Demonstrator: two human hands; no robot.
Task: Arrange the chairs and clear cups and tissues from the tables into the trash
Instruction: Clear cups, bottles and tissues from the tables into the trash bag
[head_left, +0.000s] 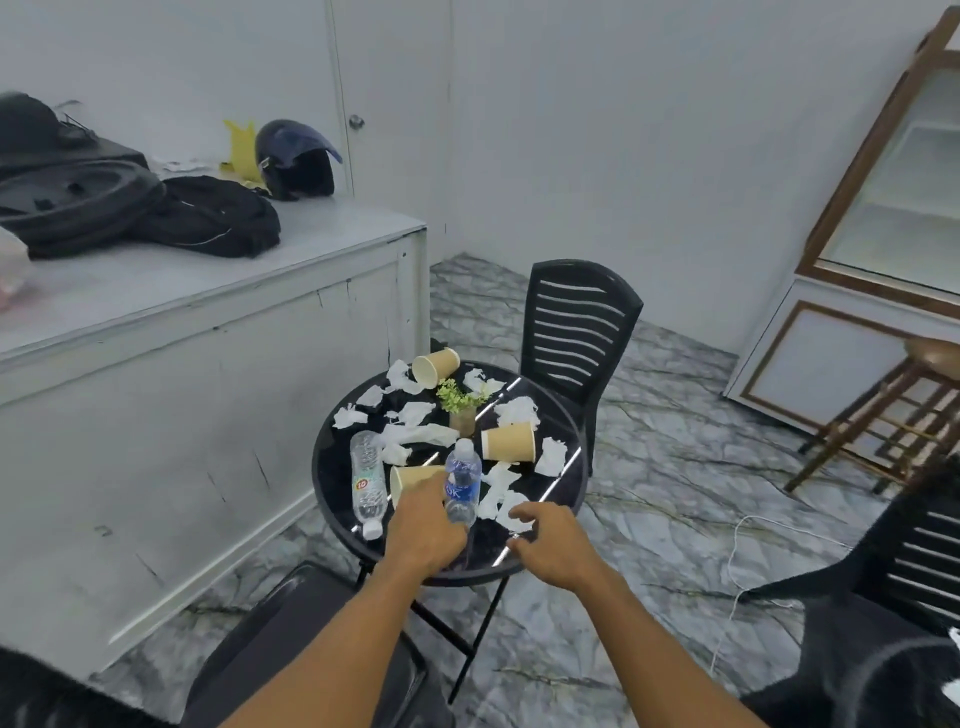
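A round black glass table (563, 499) holds three tan paper cups lying on their sides: one at the far edge (435, 366), one at the right (509, 441), one at the near side (410, 480). Several crumpled white tissues (415, 439) lie scattered around them. My left hand (423, 527) reaches over the near cup, its thumb side against an upright blue-labelled water bottle (462, 483). My right hand (545, 540) hovers with loosely curled fingers just over a tissue (506, 512) at the near edge. A black slatted chair (576, 322) stands behind the table.
A clear bottle (368, 480) lies on the table's left, a small potted plant (461, 408) at its middle. A second black chair (914, 561) is at the right, a dark seat (311, 629) below me. A white counter (208, 332) with bags and a helmet runs along the left.
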